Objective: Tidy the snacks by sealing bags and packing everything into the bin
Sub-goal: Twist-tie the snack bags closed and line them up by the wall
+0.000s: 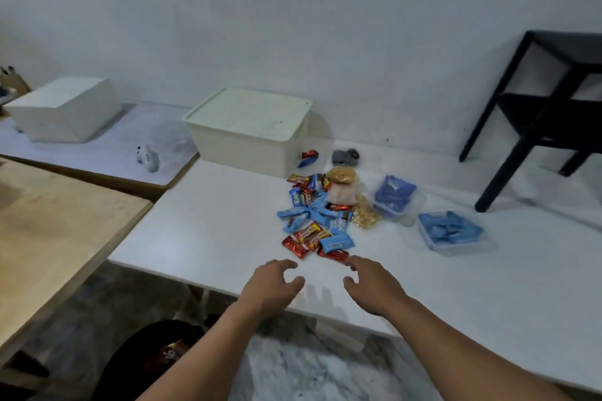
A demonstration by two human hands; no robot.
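Blue wrapper [296,201] in the snack pile [317,215] reads "Kalpa"; left hand [272,286] and right hand [374,285] hover near it, fingers relaxed, grasping nothing.

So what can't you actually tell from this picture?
Head view only:
- Inside of the bin: its lid covers it.
- Brand print on most snack wrappers: too small and blurred.
- Grey object behind the pile: too blurred to identify.
- Black table: cut off by the right edge.

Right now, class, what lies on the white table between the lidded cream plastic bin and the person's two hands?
In the head view, a heap of red and blue snack wrappers lies between the lidded cream plastic bin and the left hand and right hand.
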